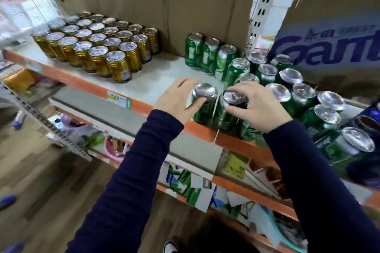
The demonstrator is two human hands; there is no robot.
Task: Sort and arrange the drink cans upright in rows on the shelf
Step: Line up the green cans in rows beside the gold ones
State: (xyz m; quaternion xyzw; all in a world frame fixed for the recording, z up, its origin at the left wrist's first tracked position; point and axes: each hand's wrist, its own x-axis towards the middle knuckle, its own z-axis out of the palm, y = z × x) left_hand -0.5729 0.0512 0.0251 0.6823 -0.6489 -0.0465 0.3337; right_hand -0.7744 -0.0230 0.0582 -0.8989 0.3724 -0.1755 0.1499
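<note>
My left hand (177,99) grips a green can (204,98) standing at the shelf's front edge, fingers behind it and thumb across its front. Right beside it, my right hand (255,107) holds a second green can (229,109) from above by its rim. Several more green cans (267,73) stand loosely grouped behind and to the right, some upside down. Three green cans (205,53) stand in a row further back. On the left of the grey shelf (156,76), gold cans (98,47) stand upright in neat rows.
Cardboard sheets (164,2) form the back wall. A cardboard box with blue lettering (333,41) stands at the right. The shelf has an orange front rail (131,102) with a price label. Lower shelves hold mixed packages. A blue can (370,117) sits at far right.
</note>
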